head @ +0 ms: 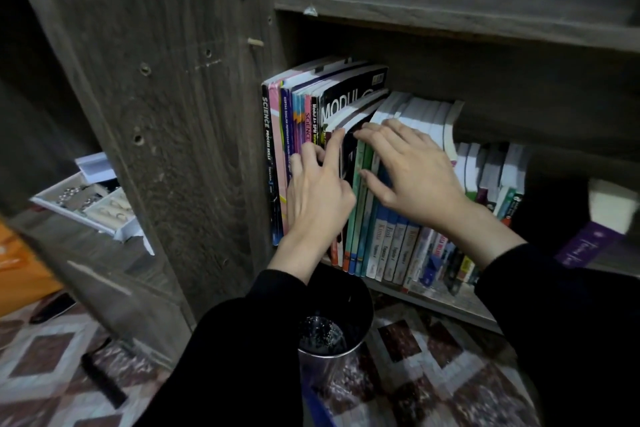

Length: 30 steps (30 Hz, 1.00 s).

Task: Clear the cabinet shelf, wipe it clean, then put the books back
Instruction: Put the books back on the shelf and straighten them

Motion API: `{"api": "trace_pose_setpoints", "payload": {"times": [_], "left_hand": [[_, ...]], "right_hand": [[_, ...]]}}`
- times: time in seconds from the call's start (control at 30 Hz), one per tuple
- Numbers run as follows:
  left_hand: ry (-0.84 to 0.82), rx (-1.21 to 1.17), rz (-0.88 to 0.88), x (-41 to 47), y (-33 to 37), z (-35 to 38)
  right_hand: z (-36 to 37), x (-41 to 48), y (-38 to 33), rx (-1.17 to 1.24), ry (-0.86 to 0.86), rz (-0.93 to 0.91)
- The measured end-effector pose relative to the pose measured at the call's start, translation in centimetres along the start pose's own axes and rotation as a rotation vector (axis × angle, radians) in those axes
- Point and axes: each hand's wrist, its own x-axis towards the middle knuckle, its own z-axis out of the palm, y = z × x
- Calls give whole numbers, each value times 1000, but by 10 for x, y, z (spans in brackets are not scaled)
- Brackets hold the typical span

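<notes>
Shelf (433,304): dark wood board; I see its front edge sloping down to the right.
Books (391,246): stand upright in a row directly on the shelf, spines outward.
Tall books (277,156): at the row's left end, touching the cabinet side panel (194,114).
Side shelf (100,253): left of the panel, same dark wood.
Tray (126,236): white, divided, resting on the side shelf; I can make out small rings inside.
Floor (52,350): brown and white diamond pattern.
Bin (349,302): dark, round, standing on the floor just before the shelf.
Comb (104,381): black, lying flat on the floor, left of the bin.
</notes>
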Motion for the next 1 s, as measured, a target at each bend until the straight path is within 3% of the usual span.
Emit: {"api": "trace_pose_setpoints", "payload": {"times": [0.17, 0.3, 0.47, 0.67, 0.87, 0.93, 1.0], "left_hand": [[70, -33, -8, -8, 2, -2], [193, -246, 55, -41, 2, 2], [-4, -379, -74, -27, 2, -3], [106, -314, -60, -49, 3, -29], [-33, -375, -115, -51, 5, -34], [-41, -355, -116, -53, 13, -45], [-48, -323, -130, -54, 22, -62]], "right_hand": [[-2, 1, 0, 20, -18, 5], [-5, 4, -2, 66, -75, 12], [-16, 4, -5, 140, -116, 34], [-22, 6, -6, 214, -145, 51], [-34, 17, -6, 399, -249, 112], [-40, 16, -2, 557, -184, 196], [-41, 8, 3, 561, -20, 273]]}}
